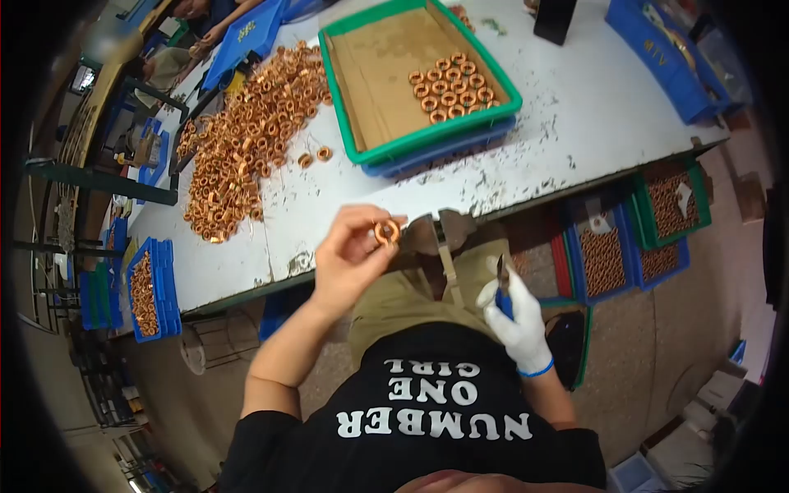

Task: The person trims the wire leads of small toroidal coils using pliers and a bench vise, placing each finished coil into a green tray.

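My left hand (353,255), bare, pinches a copper-wound ring (387,232) between thumb and fingers, just off the table's front edge. The ring's open hole faces the camera. My right hand (518,319) wears a white glove with a blue cuff band and is closed around a small tool with blue handles (503,302), its dark metal tip pointing up. Beyond my hands, a green tray (349,140) lined with brown cardboard holds rows of similar rings (450,86) at its right end. A large heap of loose copper rings (246,140) lies to the left.
Two loose rings (315,156) lie between heap and tray. A blue bin (670,62) and a dark upright object (555,18) are at the back right. Ring-filled crates (604,255) stand below the table on the right, another (148,292) at left. A co-worker's arm (230,18) shows top left.
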Available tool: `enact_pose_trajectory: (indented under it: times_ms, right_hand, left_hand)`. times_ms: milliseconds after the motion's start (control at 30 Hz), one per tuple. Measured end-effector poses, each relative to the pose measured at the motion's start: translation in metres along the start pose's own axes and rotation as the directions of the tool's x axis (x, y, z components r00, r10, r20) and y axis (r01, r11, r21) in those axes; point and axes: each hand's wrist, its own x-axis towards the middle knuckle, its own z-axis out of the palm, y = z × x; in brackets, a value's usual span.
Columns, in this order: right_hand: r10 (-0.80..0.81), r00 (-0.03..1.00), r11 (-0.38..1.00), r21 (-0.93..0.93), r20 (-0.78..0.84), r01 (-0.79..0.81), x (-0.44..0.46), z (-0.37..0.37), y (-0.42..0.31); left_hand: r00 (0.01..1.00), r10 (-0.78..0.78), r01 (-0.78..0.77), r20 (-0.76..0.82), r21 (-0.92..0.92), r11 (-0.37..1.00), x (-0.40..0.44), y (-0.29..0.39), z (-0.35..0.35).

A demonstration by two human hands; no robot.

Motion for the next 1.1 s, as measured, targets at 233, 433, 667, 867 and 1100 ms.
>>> enact_pose_trajectory:
  times_ms: [233,433,667,867,1100]
  right_hand:
    - [0.012,1.0,1.0,-0.002,0.018,-0.012,0.001,-0.003,0.001]
    - [0.037,0.999,0.999,0.021,-0.014,-0.037,0.006,-0.007,0.005]
    - [0.078,0.997,0.995,0.057,-0.002,-0.078,0.015,-0.008,0.005]
    - [0.15,0.988,0.93,0.335,0.023,-0.149,0.008,-0.005,0.034]
    - [0.229,0.967,0.868,0.427,0.107,-0.253,-0.008,0.014,0.045]
  left_hand:
    - [0.995,-0.094,0.091,-0.028,0.606,0.79,0.168,-0.01,-0.04]
    - [0.897,-0.376,0.075,0.23,0.76,0.645,0.208,-0.02,-0.034]
    - [0.912,-0.303,0.063,0.277,0.636,0.769,0.2,0.006,-0.063]
    - [0.963,-0.115,0.269,-0.246,0.811,0.52,0.167,0.006,-0.145]
    - [0.911,-0.365,0.313,-0.193,0.899,0.306,0.134,-0.04,-0.165]
